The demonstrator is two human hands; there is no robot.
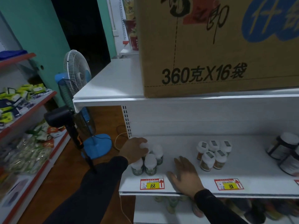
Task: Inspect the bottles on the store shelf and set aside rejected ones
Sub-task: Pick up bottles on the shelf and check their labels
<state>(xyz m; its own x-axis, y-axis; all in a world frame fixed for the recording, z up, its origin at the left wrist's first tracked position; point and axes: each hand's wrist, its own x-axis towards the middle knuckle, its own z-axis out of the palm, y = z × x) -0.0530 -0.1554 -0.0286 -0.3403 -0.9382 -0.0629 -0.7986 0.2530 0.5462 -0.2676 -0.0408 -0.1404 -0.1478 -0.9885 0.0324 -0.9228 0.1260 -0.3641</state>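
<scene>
Far left, at nine o'clock: red-edged side shelves (24,110) stacked with green and yellow packets. Next to them, two standing fans, a white-and-blue fan (77,70) behind a black fan (64,117), on a wooden floor.

At seven o'clock of the white shelf (242,172): left hand (134,151), black sleeve, fingers curled round the white cap of the rear-left bottle (144,145) in a cluster of green-labelled bottles (150,164) standing upright at the shelf's left end. Below that cluster, on the front edge, a red-and-yellow price tag marked 168 (152,184).

At six o'clock: right hand (186,175), fingers spread flat, palm down on bare shelf between the two bottle groups, touching neither.

At four o'clock: five orange-labelled bottles (212,156), upright, white caps bearing small stickers; beneath them a tag marked 88 (229,184). At three o'clock, dark jars (284,149) with white lids, cut off by the frame.

At twelve to one o'clock, on the top of the unit: a large cardboard carton (218,46) printed 360克X16袋.
</scene>
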